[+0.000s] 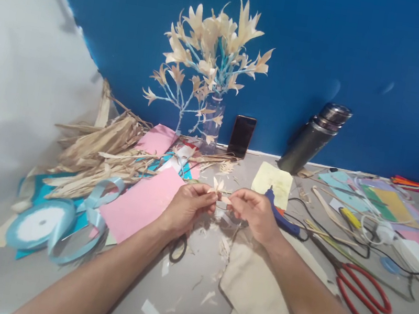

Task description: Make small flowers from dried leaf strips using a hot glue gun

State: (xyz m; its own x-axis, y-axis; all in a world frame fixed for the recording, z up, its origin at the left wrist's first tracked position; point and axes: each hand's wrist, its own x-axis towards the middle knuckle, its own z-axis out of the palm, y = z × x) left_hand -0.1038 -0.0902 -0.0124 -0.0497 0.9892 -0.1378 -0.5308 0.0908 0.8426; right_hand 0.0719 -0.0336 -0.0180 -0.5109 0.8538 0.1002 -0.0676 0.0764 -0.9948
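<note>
Small pale flower (218,184), held above the middle of the worktop (186,304). My left hand (191,203) is closed in a fingertip pinch on it; my right hand (255,213) pinches a pale petal (225,200) just beside, though I cannot tell whether the two are joined. Near my right wrist I note a blue glue gun (283,221) and beige cloth (260,287); to the left, pink paper (140,204) and a ribbon spool (40,223). Behind stands a clear vase (212,123), flowers (213,35) above it.
</note>
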